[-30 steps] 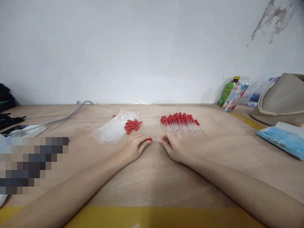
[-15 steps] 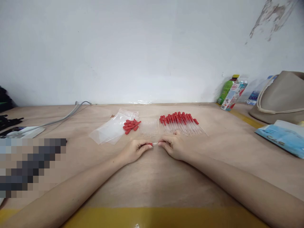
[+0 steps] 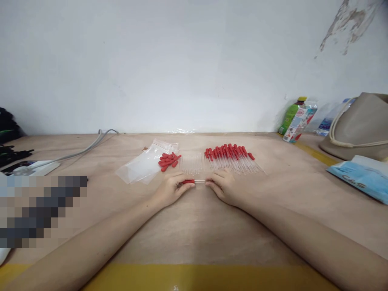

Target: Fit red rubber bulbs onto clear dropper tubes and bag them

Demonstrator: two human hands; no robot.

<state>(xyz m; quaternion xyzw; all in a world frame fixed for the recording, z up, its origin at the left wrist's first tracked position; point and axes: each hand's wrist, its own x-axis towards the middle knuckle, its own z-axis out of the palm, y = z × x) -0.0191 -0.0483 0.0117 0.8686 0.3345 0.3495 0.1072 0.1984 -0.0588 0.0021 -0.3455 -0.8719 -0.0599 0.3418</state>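
My left hand [image 3: 172, 190] pinches a red rubber bulb [image 3: 188, 182] between thumb and fingers. A thin clear dropper tube [image 3: 199, 181] runs level from the bulb to my right hand [image 3: 222, 186], whose fingertips close on its other end. Just beyond my left hand lies a pile of loose red rubber bulbs [image 3: 167, 161]. Beside it, a row of clear dropper tubes [image 3: 190, 163] lies on the table. Further right, several droppers with red bulbs [image 3: 228, 153] lie side by side, bulbs toward the wall.
Clear zip bags [image 3: 136, 167] lie left of the bulb pile. A grey cable [image 3: 87, 147] crosses the table [image 3: 194, 234] at left. On the right stand bottles [image 3: 295, 121] and a beige bag [image 3: 357, 129], with a blue packet [image 3: 359, 180] in front.
My hands sit slightly further apart. More of the red bulb and of the tube between my fingers now shows. The view has shifted a little.
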